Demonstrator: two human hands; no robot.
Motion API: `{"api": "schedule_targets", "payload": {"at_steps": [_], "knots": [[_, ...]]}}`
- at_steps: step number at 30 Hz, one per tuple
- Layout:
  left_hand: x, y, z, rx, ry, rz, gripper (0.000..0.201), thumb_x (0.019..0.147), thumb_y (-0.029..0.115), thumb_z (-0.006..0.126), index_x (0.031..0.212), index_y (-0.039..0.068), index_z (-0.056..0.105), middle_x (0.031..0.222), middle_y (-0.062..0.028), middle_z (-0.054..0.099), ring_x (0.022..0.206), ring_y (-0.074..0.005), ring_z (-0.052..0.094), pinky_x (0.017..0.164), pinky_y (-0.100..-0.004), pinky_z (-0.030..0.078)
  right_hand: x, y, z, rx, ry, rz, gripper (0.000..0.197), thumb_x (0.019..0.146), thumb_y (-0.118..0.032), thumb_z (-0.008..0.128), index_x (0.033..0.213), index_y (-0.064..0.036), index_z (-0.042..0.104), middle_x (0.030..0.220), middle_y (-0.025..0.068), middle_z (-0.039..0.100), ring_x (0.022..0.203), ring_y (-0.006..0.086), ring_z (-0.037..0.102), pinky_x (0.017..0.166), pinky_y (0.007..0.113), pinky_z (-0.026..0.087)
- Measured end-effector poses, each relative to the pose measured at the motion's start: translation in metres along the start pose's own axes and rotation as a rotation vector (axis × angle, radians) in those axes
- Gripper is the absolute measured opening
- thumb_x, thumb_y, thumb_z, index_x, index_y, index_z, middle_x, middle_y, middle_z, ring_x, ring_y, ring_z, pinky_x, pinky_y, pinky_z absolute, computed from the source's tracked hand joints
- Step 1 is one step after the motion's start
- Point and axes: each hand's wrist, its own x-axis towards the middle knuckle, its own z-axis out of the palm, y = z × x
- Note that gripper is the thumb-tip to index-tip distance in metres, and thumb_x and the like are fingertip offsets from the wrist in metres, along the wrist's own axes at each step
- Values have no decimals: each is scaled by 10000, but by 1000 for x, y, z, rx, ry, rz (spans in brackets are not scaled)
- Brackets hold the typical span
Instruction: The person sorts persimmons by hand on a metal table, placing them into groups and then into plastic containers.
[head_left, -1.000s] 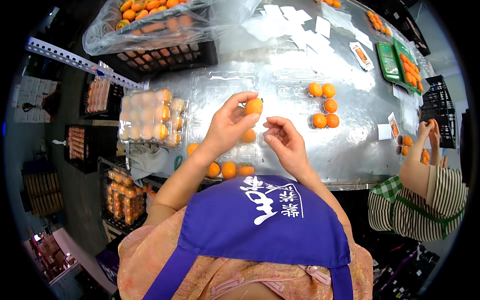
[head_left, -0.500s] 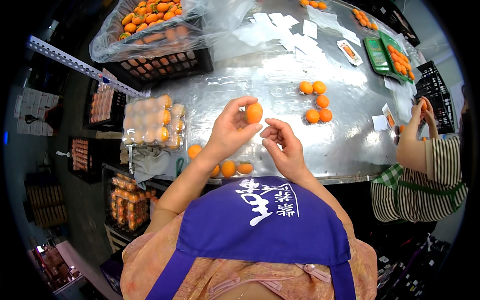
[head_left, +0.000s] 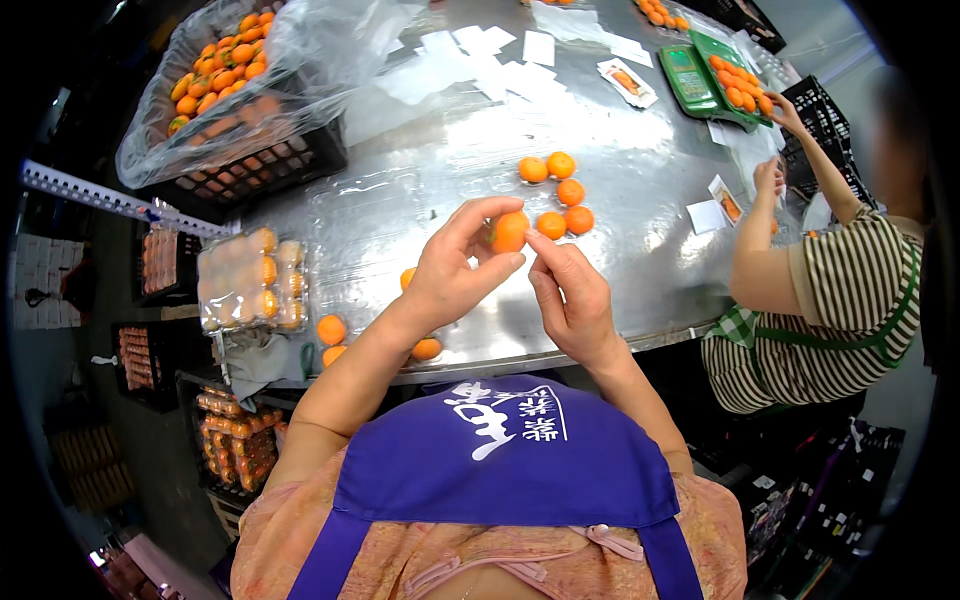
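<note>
Left hand pinches an orange fruit above the metal table; right hand at its side, pinching or merely touching, cannot tell. Apparently checking or turning it; next move calls for gentle fingertips.

Passable over bare counter to the right of the orange fruits, as far as the white card. Blocked on the left by stacked clear packs, farther up by the black crate.
</note>
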Motion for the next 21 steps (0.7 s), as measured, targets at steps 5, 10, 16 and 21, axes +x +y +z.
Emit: {"api": "schedule_targets", "payload": {"at_steps": [5,10,16,21], "knots": [[38,-1,46,-6,-52,33,469,912,37,695,1350,39,525,1272,-65,584,1077,-110,590,883,-255,508,-2,30,-48,-163,55,-63,513,787,111,637,1272,-54,618,842,103,605,691,274,608,608,376,499],[75,-8,91,-38,-37,67,456,865,44,704,1302,66,575,1186,-60,580,988,-123,615,756,-236,513,1,53,-92,-278,85,-90,490,782,93,657,1245,-66,631,838,91,603,687,267,608,598,374,499],[107,-7,117,-4,-97,-8,422,914,37,692,1311,57,551,1161,-31,580,1036,-102,575,847,-254,488,8,85,-120,-303,126,-114,476,776,89,662,1225,-67,639,834,82,602,686,259,609,599,370,498],[131,-22,131,-5,-52,54,406,882,48,706,1269,65,586,1206,-54,567,958,-100,570,700,-219,478,15,107,-129,-314,144,-103,477,778,88,667,1230,-62,633,846,82,617,705,258,622,610,366,503]]}}
